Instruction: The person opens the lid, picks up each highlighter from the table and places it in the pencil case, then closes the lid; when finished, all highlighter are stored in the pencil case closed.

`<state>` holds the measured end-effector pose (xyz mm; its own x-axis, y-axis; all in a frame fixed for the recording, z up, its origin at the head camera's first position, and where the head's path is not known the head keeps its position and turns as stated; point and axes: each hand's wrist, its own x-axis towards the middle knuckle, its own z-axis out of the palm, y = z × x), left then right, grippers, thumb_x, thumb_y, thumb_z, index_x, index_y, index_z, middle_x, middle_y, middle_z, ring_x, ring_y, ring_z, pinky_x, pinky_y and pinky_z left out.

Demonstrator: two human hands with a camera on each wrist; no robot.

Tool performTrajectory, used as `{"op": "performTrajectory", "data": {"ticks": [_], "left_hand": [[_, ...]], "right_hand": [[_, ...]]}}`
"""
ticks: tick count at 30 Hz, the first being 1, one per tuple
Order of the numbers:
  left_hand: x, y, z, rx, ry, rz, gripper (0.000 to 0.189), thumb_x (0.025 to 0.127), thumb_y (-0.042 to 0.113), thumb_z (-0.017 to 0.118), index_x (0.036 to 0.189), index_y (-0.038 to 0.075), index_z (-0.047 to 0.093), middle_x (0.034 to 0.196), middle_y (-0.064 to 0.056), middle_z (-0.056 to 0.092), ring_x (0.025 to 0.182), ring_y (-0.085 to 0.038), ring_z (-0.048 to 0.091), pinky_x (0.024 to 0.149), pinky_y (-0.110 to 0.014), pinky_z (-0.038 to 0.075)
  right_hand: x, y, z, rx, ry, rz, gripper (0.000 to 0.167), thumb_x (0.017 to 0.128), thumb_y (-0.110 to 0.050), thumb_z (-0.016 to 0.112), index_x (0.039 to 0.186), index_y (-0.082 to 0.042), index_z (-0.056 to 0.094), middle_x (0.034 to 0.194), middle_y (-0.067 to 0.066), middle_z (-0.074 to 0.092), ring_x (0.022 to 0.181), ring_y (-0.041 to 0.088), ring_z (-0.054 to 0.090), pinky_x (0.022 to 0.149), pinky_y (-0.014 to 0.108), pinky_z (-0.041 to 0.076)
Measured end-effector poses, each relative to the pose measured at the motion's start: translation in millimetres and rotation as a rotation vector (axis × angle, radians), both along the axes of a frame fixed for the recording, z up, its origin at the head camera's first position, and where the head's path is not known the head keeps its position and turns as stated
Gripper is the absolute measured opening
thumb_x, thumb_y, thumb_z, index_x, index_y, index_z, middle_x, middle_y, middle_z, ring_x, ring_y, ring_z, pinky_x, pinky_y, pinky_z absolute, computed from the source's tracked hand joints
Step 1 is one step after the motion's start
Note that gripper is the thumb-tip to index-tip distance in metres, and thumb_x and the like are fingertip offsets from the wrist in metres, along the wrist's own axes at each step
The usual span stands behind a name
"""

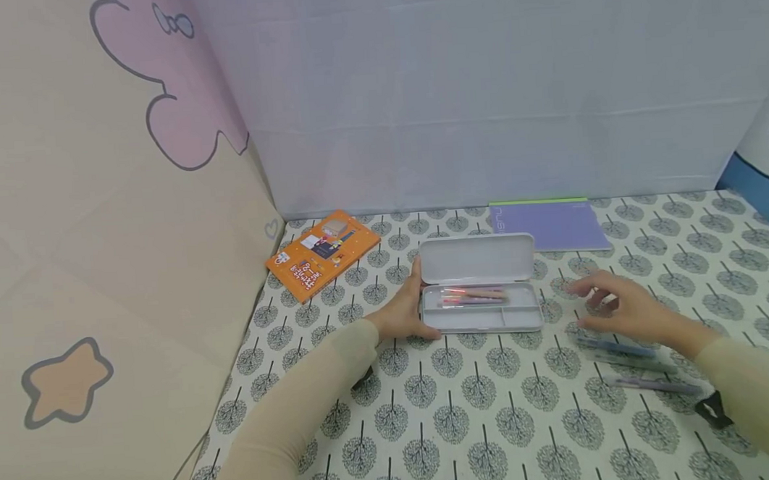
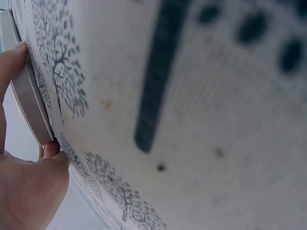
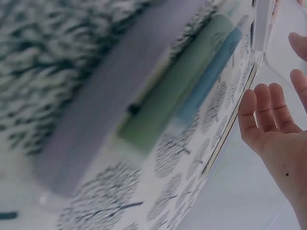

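Note:
A white pencil case (image 1: 482,320) lies with its lid (image 1: 477,259) folded back. In its rear compartment are a few slim pens (image 1: 474,295) in pinkish and purple tones; the front compartments look bare. My left hand (image 1: 401,311) grips the case's left end, thumb at the front corner and fingers along the side toward the hinge. To the right, my right hand (image 1: 630,310) hovers with loosely bent fingers, holding nothing. Just below it on the cloth lie a blue pen (image 3: 211,76), a green pen (image 3: 177,86) and a purple pen (image 1: 653,384), side by side.
An orange book (image 1: 323,254) lies at the back left. Behind the case's right side is a purple notebook (image 1: 553,225) with a green edge. A tree-patterned cloth (image 1: 479,423) covers the table, with curtains (image 1: 481,90) behind and at the left.

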<state>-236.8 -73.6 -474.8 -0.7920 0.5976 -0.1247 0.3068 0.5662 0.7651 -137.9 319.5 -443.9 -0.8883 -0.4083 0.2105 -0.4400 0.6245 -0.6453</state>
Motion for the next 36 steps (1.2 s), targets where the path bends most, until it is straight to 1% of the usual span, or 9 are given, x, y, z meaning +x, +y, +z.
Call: {"op": "performTrajectory", "data": {"ticks": [2, 6, 14, 20, 22, 26, 30, 33, 36], "left_hand": [[0.0, 0.1, 0.1, -0.004, -0.004, 0.002, 0.158, 0.055, 0.027, 0.095, 0.148, 0.024, -0.032, 0.155, -0.014, 0.026, 0.141, -0.024, 0.032, 0.122, -0.036, 0.016], [0.2, -0.2, 0.2, -0.008, -0.012, 0.004, 0.157, 0.055, 0.028, 0.095, 0.148, 0.024, -0.032, 0.156, -0.015, 0.023, 0.142, -0.025, 0.030, 0.122, -0.037, 0.015], [0.6, -1.2, -0.1, -0.014, -0.016, 0.002, 0.155, 0.057, 0.028, 0.094, 0.148, 0.023, -0.032, 0.152, -0.014, 0.028, 0.138, -0.024, 0.035, 0.122, -0.036, 0.018], [0.4, -0.7, -0.4, 0.002, -0.010, -0.002, 0.155, 0.056, 0.027, 0.094, 0.149, 0.020, -0.031, 0.153, -0.015, 0.027, 0.138, -0.024, 0.036, 0.122, -0.036, 0.018], [0.2, -0.9, -0.7, 0.005, -0.013, -0.001, 0.156, 0.056, 0.027, 0.094, 0.148, 0.021, -0.031, 0.153, -0.014, 0.027, 0.138, -0.024, 0.035, 0.122, -0.037, 0.018], [0.0, -1.4, -0.8, 0.001, -0.019, -0.002, 0.155, 0.057, 0.028, 0.094, 0.148, 0.021, -0.031, 0.153, -0.014, 0.027, 0.139, -0.024, 0.033, 0.122, -0.037, 0.017], [-0.3, -1.4, -1.2, -0.002, -0.020, -0.002, 0.155, 0.057, 0.029, 0.094, 0.148, 0.020, -0.031, 0.155, -0.014, 0.024, 0.142, -0.024, 0.030, 0.122, -0.037, 0.016], [-0.5, -1.2, -1.7, 0.000, -0.019, -0.002, 0.156, 0.057, 0.029, 0.094, 0.148, 0.021, -0.032, 0.157, -0.015, 0.020, 0.144, -0.025, 0.027, 0.122, -0.037, 0.015], [-0.4, -0.9, -1.8, -0.002, -0.018, -0.005, 0.156, 0.057, 0.029, 0.094, 0.147, 0.024, -0.033, 0.157, -0.015, 0.021, 0.143, -0.025, 0.028, 0.122, -0.037, 0.015]], "right_hand": [[5.2, 6.0, -2.3, -0.003, -0.006, -0.007, 0.047, 0.078, -0.008, 0.079, 0.121, -0.005, 0.060, 0.111, 0.001, 0.056, 0.085, 0.011, 0.058, 0.068, 0.024, 0.056], [15.3, 15.8, -6.9, 0.013, -0.011, -0.018, 0.045, 0.077, -0.007, 0.079, 0.119, -0.006, 0.061, 0.107, 0.003, 0.056, 0.084, 0.009, 0.057, 0.066, 0.022, 0.055], [28.4, 28.3, -16.2, 0.044, 0.071, 0.009, 0.049, 0.069, -0.006, 0.084, 0.114, -0.007, 0.064, 0.098, 0.000, 0.060, 0.078, 0.006, 0.058, 0.062, 0.020, 0.054], [37.1, 35.7, -21.0, 0.068, 0.067, -0.013, 0.047, 0.069, -0.007, 0.084, 0.112, -0.009, 0.065, 0.097, -0.002, 0.060, 0.079, 0.002, 0.057, 0.061, 0.019, 0.054], [38.8, 37.1, -22.1, 0.076, 0.063, -0.022, 0.046, 0.070, -0.007, 0.084, 0.112, -0.011, 0.065, 0.098, -0.003, 0.060, 0.081, 0.001, 0.057, 0.062, 0.019, 0.054], [41.1, 38.7, -23.4, 0.087, 0.054, -0.029, 0.045, 0.069, -0.006, 0.084, 0.109, -0.013, 0.066, 0.098, -0.004, 0.059, 0.080, 0.000, 0.056, 0.062, 0.019, 0.054], [41.9, 37.6, -22.9, 0.129, 0.092, -0.031, 0.045, 0.066, -0.004, 0.085, 0.106, -0.016, 0.067, 0.094, -0.007, 0.058, 0.073, 0.000, 0.050, 0.057, 0.018, 0.048], [41.7, 35.8, -21.7, 0.171, 0.116, -0.037, 0.044, 0.065, -0.004, 0.085, 0.103, -0.018, 0.067, 0.089, -0.011, 0.056, 0.069, -0.001, 0.045, 0.053, 0.018, 0.042], [40.5, 34.8, -21.5, 0.188, 0.107, -0.037, 0.040, 0.067, -0.003, 0.083, 0.100, -0.019, 0.067, 0.087, -0.015, 0.056, 0.069, -0.004, 0.047, 0.054, 0.018, 0.044]]}}
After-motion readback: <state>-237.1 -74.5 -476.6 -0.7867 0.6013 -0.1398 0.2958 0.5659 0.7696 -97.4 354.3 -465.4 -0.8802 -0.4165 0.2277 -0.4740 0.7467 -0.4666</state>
